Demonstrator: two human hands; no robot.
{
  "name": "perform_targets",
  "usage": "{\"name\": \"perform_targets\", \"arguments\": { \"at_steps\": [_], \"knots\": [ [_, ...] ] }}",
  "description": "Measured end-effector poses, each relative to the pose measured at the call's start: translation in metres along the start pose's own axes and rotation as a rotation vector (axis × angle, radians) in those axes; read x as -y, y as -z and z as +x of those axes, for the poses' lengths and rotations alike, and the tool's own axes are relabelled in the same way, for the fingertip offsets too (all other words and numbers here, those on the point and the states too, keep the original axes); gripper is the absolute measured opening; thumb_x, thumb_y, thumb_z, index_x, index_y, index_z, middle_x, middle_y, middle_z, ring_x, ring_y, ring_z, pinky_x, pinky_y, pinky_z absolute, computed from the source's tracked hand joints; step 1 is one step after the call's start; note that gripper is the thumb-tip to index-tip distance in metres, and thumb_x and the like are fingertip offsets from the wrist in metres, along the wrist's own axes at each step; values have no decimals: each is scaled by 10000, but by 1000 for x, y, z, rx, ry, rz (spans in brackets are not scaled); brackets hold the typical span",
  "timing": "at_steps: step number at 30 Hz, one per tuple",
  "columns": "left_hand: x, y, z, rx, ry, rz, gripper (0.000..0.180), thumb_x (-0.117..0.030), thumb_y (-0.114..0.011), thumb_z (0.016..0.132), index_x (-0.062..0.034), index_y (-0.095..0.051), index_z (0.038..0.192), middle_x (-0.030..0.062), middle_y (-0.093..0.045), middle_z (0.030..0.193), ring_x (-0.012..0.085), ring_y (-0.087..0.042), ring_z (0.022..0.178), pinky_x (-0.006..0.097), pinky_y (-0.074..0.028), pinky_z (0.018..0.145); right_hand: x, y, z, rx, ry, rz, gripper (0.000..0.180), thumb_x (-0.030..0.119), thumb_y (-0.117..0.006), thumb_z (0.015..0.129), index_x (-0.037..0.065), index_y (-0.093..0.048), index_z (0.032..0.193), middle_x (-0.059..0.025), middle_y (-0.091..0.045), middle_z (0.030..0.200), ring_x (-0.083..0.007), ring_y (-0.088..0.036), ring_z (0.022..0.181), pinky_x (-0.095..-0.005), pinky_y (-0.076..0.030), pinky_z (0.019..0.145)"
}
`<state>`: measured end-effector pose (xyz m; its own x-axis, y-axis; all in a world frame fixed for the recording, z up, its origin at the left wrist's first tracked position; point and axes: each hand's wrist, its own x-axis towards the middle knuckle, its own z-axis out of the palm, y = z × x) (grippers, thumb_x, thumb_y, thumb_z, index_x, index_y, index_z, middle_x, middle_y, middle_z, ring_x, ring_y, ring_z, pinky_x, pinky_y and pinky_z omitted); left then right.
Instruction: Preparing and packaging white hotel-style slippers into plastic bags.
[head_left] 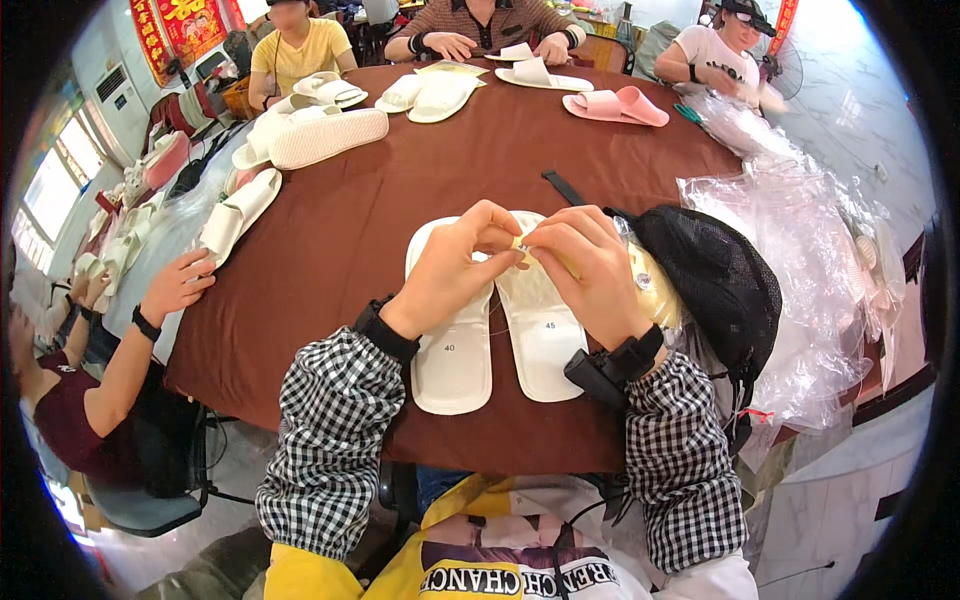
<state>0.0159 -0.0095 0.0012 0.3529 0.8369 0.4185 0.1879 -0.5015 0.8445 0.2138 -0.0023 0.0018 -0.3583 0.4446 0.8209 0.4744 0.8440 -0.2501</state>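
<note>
Head view looks down on a round tabletop (400, 210) under a dark brown cloth. Both of the person's hands meet over a pair of white slippers (495, 320) lying soles up near the front edge. The left hand (450, 275) and the right hand (590, 270) have their fingers (500, 240) pinched together on a small pale yellow piece (520, 245) held just above the slippers; what the piece is cannot be told. Each sole carries a small dark printed mark near its middle. Checked black-and-white sleeves and black wrist straps cover the forearms.

Just right of the right hand lies a black mesh bag (715, 285), with a yellowish round thing (655, 290) in clear wrap touching its near side. Beyond it, a heap of crumpled clear plastic bags (800, 240) spills over the right edge of the tabletop. A short black strip (563, 187) lies on the cloth behind the hands.

Across the tabletop lie more white slippers (320, 135) in loose piles on the left, another white pair (430, 95) at the far side, and a pink pair (615, 105) to the far right. Other people sit around the rim; one person's hand (180, 285) rests on the left edge.

A red hanging with gold figures (180, 30) is on the far left wall, beside a white standing air conditioner (120, 100) and bright windows. The floor is pale tile.
</note>
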Motion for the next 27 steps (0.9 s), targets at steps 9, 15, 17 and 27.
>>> {"name": "perform_targets", "arguments": {
  "at_steps": [9,15,17,27],
  "knots": [
    [-1,0,-1,-21,40,-47,211,6,-658,923,17,-537,1095,119,-727,1001,177,-724,950,272,-554,819,1,0,0,26,-27,35,108,61,-703,818,81,-659,915,-43,-654,928,-263,-612,941,-388,-469,822],
    [-2,0,0,-10,24,-33,223,-3,-664,922,20,-537,1105,119,-723,1012,179,-722,954,274,-556,825,2,1,-1,16,-46,29,106,60,-707,815,76,-651,903,-52,-657,935,-266,-613,933,-389,-474,821],
    [0,0,-1,-9,34,-45,225,-7,-665,924,19,-537,1107,120,-721,1017,180,-722,956,274,-556,826,1,0,-1,17,-42,33,103,60,-708,813,75,-650,897,-53,-657,935,-267,-614,933,-388,-476,819],
    [3,0,0,0,19,-48,233,-9,-671,924,21,-535,1110,121,-714,1023,183,-720,959,277,-559,825,2,0,1,18,-42,40,93,63,-707,817,60,-635,875,-62,-644,922,-278,-609,918,-397,-489,809]
  ]
}}
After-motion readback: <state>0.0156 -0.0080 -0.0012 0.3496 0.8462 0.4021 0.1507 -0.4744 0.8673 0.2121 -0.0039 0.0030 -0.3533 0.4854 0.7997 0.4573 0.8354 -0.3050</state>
